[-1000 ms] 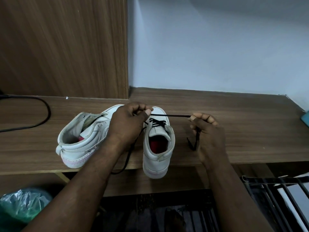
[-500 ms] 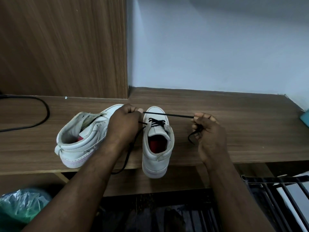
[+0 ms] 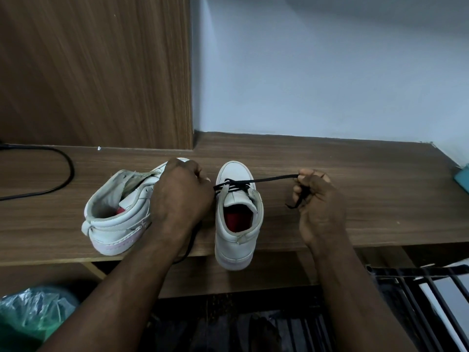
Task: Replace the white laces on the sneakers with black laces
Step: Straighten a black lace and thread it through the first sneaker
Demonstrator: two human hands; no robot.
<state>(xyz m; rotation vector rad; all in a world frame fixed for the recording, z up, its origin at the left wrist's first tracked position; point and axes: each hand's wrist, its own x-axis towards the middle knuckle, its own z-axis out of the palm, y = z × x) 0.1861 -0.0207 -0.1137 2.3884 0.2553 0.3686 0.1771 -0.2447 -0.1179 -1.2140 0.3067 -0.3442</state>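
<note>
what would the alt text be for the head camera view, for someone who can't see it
Two bare hands pull a black lace taut through the lower eyelets of a white sneaker on a wooden shelf: the right hand grips one end, the left hand the other. A second white sneaker, unlaced, lies to the left.

Both bare hands closed, forearms reaching forward from the bottom of the view.

The left hand (image 3: pixel 181 196) is curled into a loose fist, back of the hand up, knuckles pointing forward, thumb tip showing at its right side; its forearm runs up from the lower left. The right hand (image 3: pixel 318 199) sits further right and well apart from it, fingers (image 3: pixel 308 174) bunched and folded in toward the palm, pinching a lace (image 3: pixel 269 179), wrist straight, forearm rising from the lower right.
</note>
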